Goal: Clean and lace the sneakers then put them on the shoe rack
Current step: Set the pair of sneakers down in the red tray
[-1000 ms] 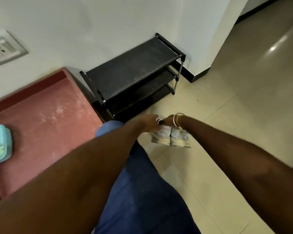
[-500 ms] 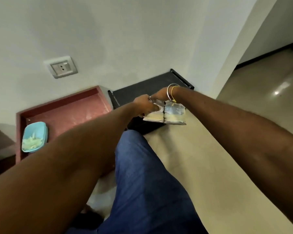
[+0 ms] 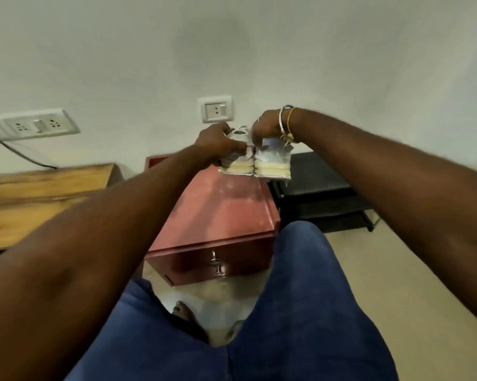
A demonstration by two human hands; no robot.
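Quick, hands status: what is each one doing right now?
Left hand: closed, holding the left sneaker.
Right hand: closed, holding the right sneaker.

Open air above the bare red cabinet and black shoe rack; wall close behind.

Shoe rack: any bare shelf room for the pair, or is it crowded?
The rack's top shelf looks bare from the red cabinet across to its right end; nothing shows on the lower shelves, though they are dark. The cabinet top is also bare. Left hand and right hand hold the sneakers side by side, above the cabinet's back right corner.
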